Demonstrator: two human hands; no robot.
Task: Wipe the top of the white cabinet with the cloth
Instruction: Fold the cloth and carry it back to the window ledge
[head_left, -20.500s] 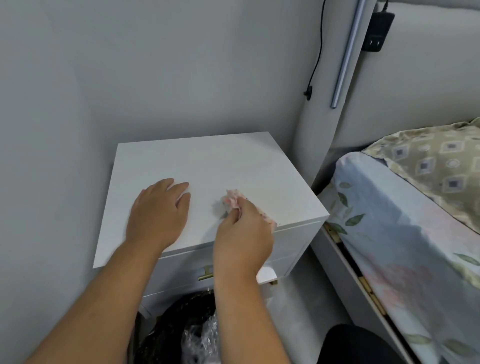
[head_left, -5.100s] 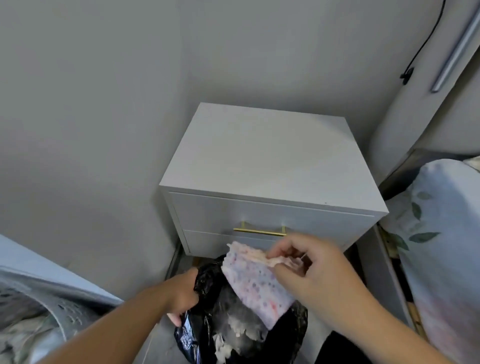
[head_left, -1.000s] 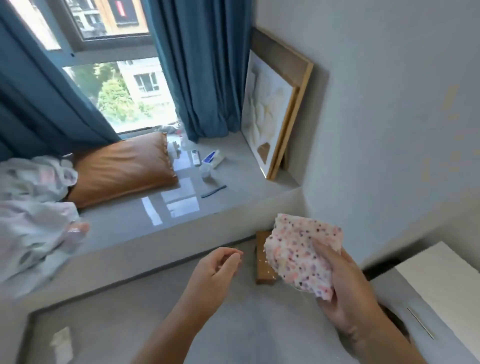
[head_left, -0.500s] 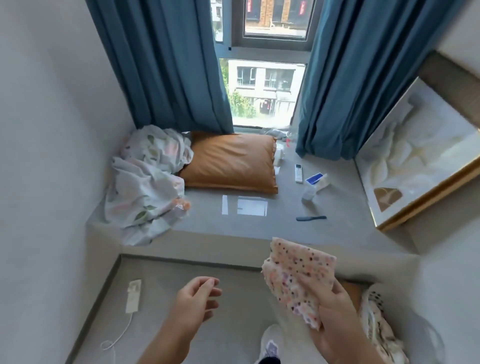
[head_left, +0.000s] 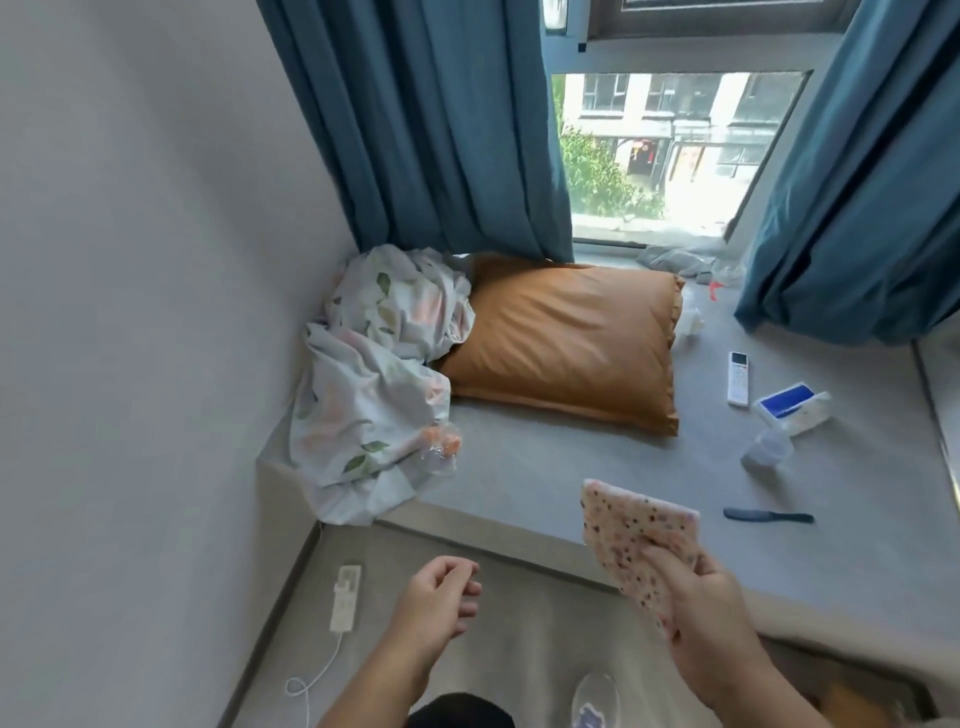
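Right hand (head_left: 711, 618) grips spotted cloth (head_left: 636, 540) at chest height. Left hand (head_left: 439, 603) empty, fingers loosely curled. Beyond: grey window ledge (head_left: 545, 467), orange pillow (head_left: 566, 343), curtains (head_left: 431, 130). View has turned from white cabinet, now out of frame; wiping likely finished or paused.

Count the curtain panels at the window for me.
2. One teal curtain panel hangs left of the window, above the orange pillow; the other hangs on the right, partly cut off by the frame edge.
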